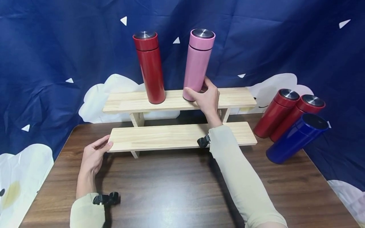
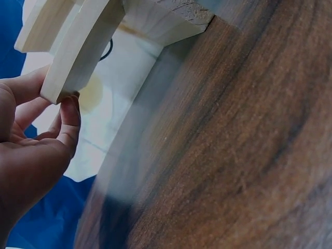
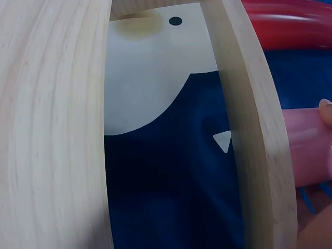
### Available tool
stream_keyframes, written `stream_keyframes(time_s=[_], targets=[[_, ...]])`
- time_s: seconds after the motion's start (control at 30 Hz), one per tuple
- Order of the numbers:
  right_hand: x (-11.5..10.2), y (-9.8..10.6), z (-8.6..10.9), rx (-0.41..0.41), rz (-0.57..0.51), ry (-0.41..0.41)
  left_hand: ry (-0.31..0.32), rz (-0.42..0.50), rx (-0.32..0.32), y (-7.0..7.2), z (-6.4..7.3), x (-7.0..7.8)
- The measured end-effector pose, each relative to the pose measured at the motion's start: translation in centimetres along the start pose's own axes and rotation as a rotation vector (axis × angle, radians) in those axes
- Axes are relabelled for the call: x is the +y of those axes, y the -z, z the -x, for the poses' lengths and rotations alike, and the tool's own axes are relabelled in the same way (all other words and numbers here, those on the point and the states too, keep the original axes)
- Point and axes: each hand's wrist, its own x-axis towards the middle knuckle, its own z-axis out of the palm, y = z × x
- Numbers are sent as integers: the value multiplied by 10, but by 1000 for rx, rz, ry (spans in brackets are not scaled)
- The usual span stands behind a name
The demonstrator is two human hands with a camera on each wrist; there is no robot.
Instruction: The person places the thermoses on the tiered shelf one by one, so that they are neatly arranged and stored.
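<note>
My right hand [image 1: 207,98] grips the lower part of a pink thermos bottle [image 1: 198,60], which stands upright on the upper board [image 1: 125,101] of a two-step wooden shelf. To its left, a red thermos bottle [image 1: 149,69] is upright on the same board. My left hand [image 1: 92,156] pinches the left end of the shelf's lower board [image 1: 168,137]. Fingers and thumb lie on either side of that board end [image 2: 78,62] in the left wrist view. Only part of the pink bottle [image 3: 308,145] shows in the right wrist view, past the upper board's edge.
At the table's right stand two more red thermos bottles [image 1: 276,112] [image 1: 302,117] and a blue one [image 1: 296,137], close together. The brown wooden table [image 1: 159,190] extends in front of the shelf. A dark blue cloth [image 1: 85,38] with white shapes hangs behind.
</note>
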Motion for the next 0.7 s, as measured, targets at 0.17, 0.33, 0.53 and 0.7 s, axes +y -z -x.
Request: stream_keyframes(time_s=[0.17, 0.33, 0.53, 0.7], targets=[[-1, -2, 0, 1, 35, -4, -2, 3, 3, 0, 0, 0], [0, -3, 2, -4, 58, -9, 12, -14, 8, 0, 2, 1], [0, -4, 3, -20, 100, -18, 9, -12, 2, 1, 3, 0], [1, -2, 6, -51, 101, -37, 17, -27, 8, 1, 3, 0]])
